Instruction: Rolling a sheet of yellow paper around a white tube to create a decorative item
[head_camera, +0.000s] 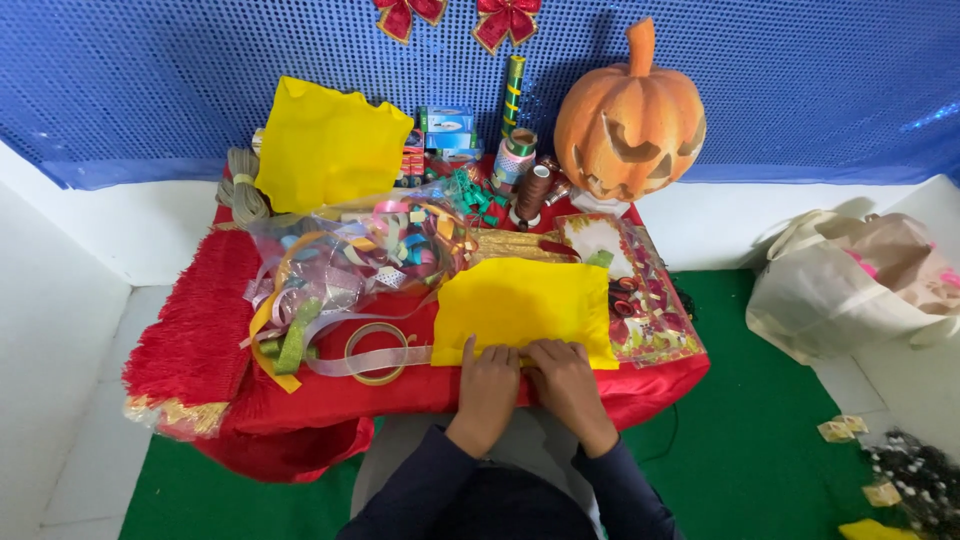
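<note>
Both hands press flat, fingers together, on the near edge of a yellow felt sheet (522, 305): left hand (487, 382) and right hand (563, 375) touching side by side. The sheet lies on a red fringed cloth (200, 330), apparently being smoothed or creased; ribbons (340, 270) lie left, a jack-o'-lantern (630, 120) behind.

Small blue and red boxes (437, 135) stacked behind the ribbon bag (350, 260).
</note>
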